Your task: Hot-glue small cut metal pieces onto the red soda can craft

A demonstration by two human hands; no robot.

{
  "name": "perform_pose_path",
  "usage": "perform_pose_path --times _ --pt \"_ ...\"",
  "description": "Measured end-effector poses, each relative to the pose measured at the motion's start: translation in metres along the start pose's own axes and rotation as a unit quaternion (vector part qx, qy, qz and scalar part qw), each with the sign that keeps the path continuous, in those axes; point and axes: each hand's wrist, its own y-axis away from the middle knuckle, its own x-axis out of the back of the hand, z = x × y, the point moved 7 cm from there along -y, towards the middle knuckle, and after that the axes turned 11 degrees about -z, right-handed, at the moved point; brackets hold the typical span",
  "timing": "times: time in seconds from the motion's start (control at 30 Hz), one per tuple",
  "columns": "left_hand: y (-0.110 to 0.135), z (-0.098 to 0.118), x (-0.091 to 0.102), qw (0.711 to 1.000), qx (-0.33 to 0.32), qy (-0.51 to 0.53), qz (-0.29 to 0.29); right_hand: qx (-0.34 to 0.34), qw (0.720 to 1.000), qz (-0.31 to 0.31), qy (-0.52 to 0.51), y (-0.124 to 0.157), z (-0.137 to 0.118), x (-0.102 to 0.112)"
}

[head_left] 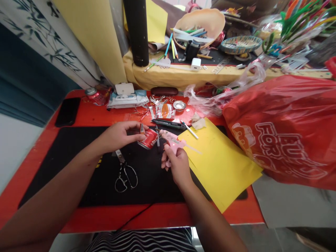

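Observation:
My right hand (pixel 176 161) is wrapped around the handle of a pink hot glue gun (pixel 170 140), its nozzle pointing left. My left hand (pixel 123 136) pinches a small orange-and-grey piece (pixel 142 129) between thumb and fingers. Just beyond those fingertips a red can (pixel 150 138) lies on the black mat (pixel 99 189); whether the fingers touch it I cannot tell. The nozzle is close to the can's right side. Scissors (pixel 126 176) with black-and-white handles lie below my left hand.
Yellow sheets (pixel 220 168) lie right of the glue gun. Behind are a utility knife (pixel 169 124), a white pen (pixel 189 129), cut metal scraps (pixel 165 110) and a wipes pack (pixel 128 99). A phone (pixel 67 111) lies left; a large red bag (pixel 283 129) stands right.

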Motion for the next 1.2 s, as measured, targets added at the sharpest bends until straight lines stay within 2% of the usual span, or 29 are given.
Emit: perform_pose_path --times 0.33,0.57,0.9,1.2 --pt "0.002 0.008 0.000 0.998 -0.018 -0.060 0.022 0.004 1.000 0.001 0.005 0.001 -0.002 0.000" --pt "-0.003 0.014 -0.006 0.996 -0.037 -0.084 0.001 0.010 1.000 -0.001 0.003 0.000 -0.002 0.000" --pt "-0.008 0.000 -0.001 0.996 -0.043 -0.082 0.018 0.014 1.000 -0.005 0.003 0.000 -0.001 0.000" --pt "-0.009 0.000 -0.001 0.996 -0.050 -0.077 0.015 0.019 1.000 -0.003 0.010 0.001 -0.002 0.000"
